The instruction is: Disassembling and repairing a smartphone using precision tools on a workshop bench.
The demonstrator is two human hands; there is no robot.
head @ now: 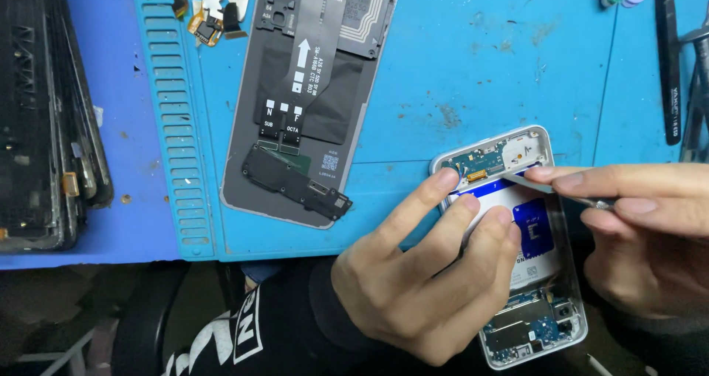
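An opened silver-framed phone (543, 261) lies at the lower right, its white and blue battery and green circuit boards showing. My left hand (428, 272) presses three fingers onto its left edge and battery, steadying it. My right hand (639, 228) comes in from the right and pinches metal tweezers (550, 188), whose tips rest near the small board with an orange connector (476, 174) at the phone's top end. A second opened phone (310, 103) with black flex cables lies flat on the blue mat (473, 66) to the upper left, apart from both hands.
A stack of dark phone frames (44, 117) sits at the far left. Small loose parts and an orange flex piece (207, 14) lie at the top. Black tools (668, 58) rest at the upper right. The mat's ribbed tray strip (173, 125) runs down the left side.
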